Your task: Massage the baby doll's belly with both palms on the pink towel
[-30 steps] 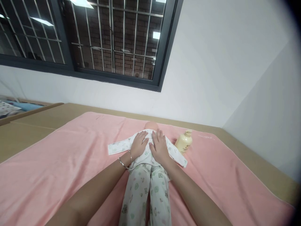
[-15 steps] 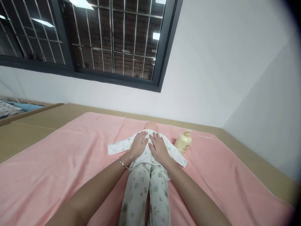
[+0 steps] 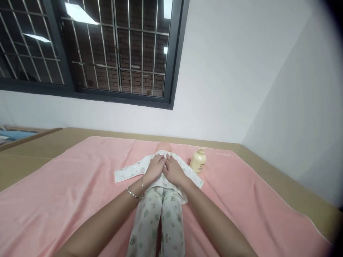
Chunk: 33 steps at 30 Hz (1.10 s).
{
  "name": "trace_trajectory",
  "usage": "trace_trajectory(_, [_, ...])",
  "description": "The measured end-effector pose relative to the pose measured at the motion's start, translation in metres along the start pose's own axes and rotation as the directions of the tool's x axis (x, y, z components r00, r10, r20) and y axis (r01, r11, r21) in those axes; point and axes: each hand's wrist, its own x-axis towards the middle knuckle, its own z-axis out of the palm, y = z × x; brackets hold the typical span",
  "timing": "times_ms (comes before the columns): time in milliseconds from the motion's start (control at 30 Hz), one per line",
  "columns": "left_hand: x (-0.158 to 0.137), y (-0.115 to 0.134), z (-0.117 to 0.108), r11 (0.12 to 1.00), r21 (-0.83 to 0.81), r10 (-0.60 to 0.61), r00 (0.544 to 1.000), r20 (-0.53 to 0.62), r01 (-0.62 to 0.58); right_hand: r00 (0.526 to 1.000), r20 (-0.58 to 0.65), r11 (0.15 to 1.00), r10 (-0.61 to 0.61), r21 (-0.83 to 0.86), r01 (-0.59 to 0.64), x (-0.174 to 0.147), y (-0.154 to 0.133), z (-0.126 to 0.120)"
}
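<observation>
Left hand and right hand lay slanted toward each other, open and clasping nothing, right on the torso of the clothed doll, stretched lengthwise on the pink towel, head toward the wall, legs running back between the forearms!

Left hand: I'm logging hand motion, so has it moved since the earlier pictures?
Yes: judged against the window frame, the left hand has shifted rightward, toward the right hand.
</observation>
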Motion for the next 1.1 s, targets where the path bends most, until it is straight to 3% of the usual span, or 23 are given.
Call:
trace_trajectory(67, [-0.003, 0.013, 0.003, 0.988, -0.157, -0.005, 1.000, 0.004, 0.005, 0.999, -0.037, 0.998, -0.003, 0.070, 0.005, 0.000, -0.004, -0.020])
trace_trajectory(133, [-0.006, 0.028, 0.007, 0.926, -0.375, -0.037, 0.999, 0.008, 0.037, 0.983, -0.175, 0.994, 0.051, 0.102, -0.033, -0.002, -0.005, -0.043])
trace_trajectory(233, [-0.012, 0.057, 0.013, 0.647, -0.734, -0.155, 0.978, 0.140, 0.208, 0.907, -0.401, 0.992, 0.126, 0.046, -0.117, -0.006, 0.005, -0.076])
trace_trajectory(300, [-0.013, 0.077, 0.019, 0.418, -0.837, -0.196, 0.935, 0.297, 0.353, 0.870, -0.462, 0.977, 0.174, -0.032, -0.212, -0.008, 0.019, -0.092])
trace_trajectory(433, [0.000, 0.103, 0.039, 0.156, -0.821, -0.205, 0.831, 0.516, 0.549, 0.834, -0.361, 0.857, 0.418, -0.146, -0.493, -0.010, 0.050, -0.103])
trace_trajectory(533, [0.019, 0.103, 0.060, 0.034, -0.775, -0.243, 0.757, 0.606, 0.632, 0.829, -0.265, 0.776, 0.492, -0.299, -0.555, -0.009, 0.056, -0.097])
trace_trajectory(600, [0.031, 0.099, 0.072, -0.004, -0.756, -0.263, 0.729, 0.632, 0.654, 0.831, -0.269, 0.738, 0.488, -0.382, -0.557, -0.007, 0.050, -0.090])
trace_trajectory(767, [0.038, 0.088, 0.079, 0.018, -0.752, -0.244, 0.732, 0.636, 0.659, 0.838, -0.331, 0.693, 0.434, -0.471, -0.545, -0.008, 0.034, -0.078])
trace_trajectory(1100, [-0.002, 0.072, 0.022, 0.041, -0.721, -0.314, 0.694, 0.647, 0.691, 0.836, -0.365, 0.636, 0.409, -0.543, -0.548, -0.014, 0.021, -0.067])
